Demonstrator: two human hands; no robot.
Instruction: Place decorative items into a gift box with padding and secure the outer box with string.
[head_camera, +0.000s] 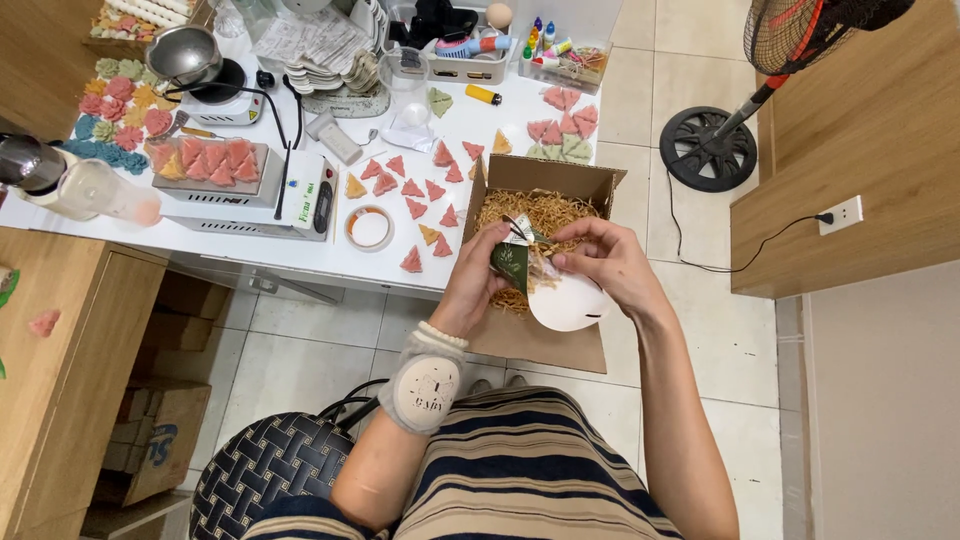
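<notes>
Left hand: the left hand (478, 278) pinches a small dark green packet (511, 262) between thumb and fingers; a padded band wraps its wrist.
Right hand: the right hand (606, 262) grips the packet's other side and, it seems, the round white card (568, 302) hanging under it.
Packet position: held in the air above the near edge of the open cardboard box (545, 180), between both hands.
Packet axis: long axis runs roughly up and down the view, tilted slightly; its silvery crimped end points away from the person, toward the box.
Box: filled with straw-coloured paper shreds (540, 212).
Table: the white table (480, 125) carries scattered triangular pink and orange pieces (412, 187) and a tape roll (369, 227).
</notes>
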